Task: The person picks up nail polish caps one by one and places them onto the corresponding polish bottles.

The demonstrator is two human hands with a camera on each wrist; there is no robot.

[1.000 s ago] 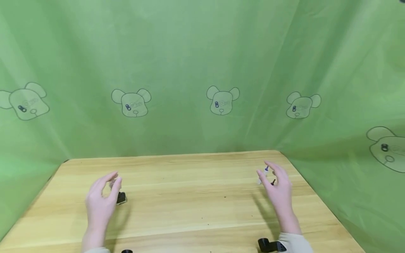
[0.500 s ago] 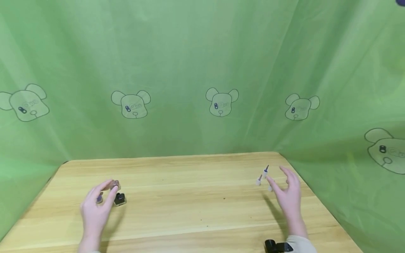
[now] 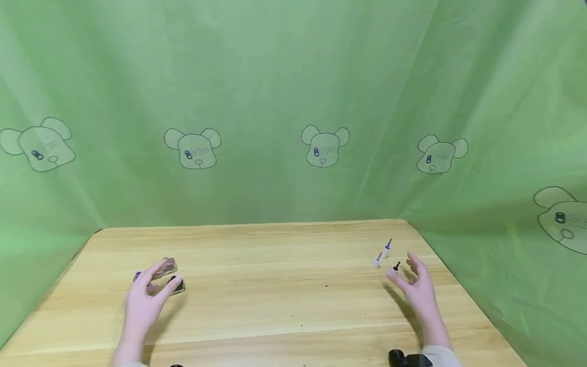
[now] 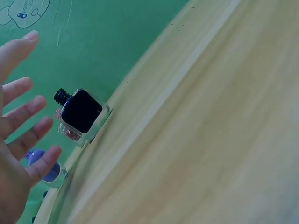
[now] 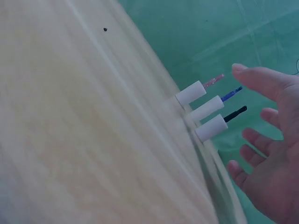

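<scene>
Three uncapped nail polish bottles stand together at the table's left: a pink glitter bottle (image 3: 169, 264), a black bottle (image 3: 180, 287) and a purple bottle (image 4: 49, 168), the last mostly behind my fingers in the head view. My left hand (image 3: 143, 305) hovers around them with fingers spread, its thumb near the black bottle; the left wrist view shows nothing in its grasp. At the right, white caps stand with their brushes upward: a pink brush cap (image 5: 191, 93), a blue-purple brush cap (image 5: 208, 108) and a black brush cap (image 5: 212, 127). My right hand (image 3: 421, 293) is beside the black one, fingers loosely bent, holding nothing.
The wooden table (image 3: 275, 285) carries a few tiny dark specks. A green curtain (image 3: 257, 193) printed with bear faces encloses its back and sides. A black wrist camera (image 3: 408, 358) sits at my right wrist.
My right hand has moved right and slightly toward me, away from the blue-purple and pink brush caps. My left hand's fingers have spread, moving off the pink glitter bottle, its thumb now near the black bottle.
</scene>
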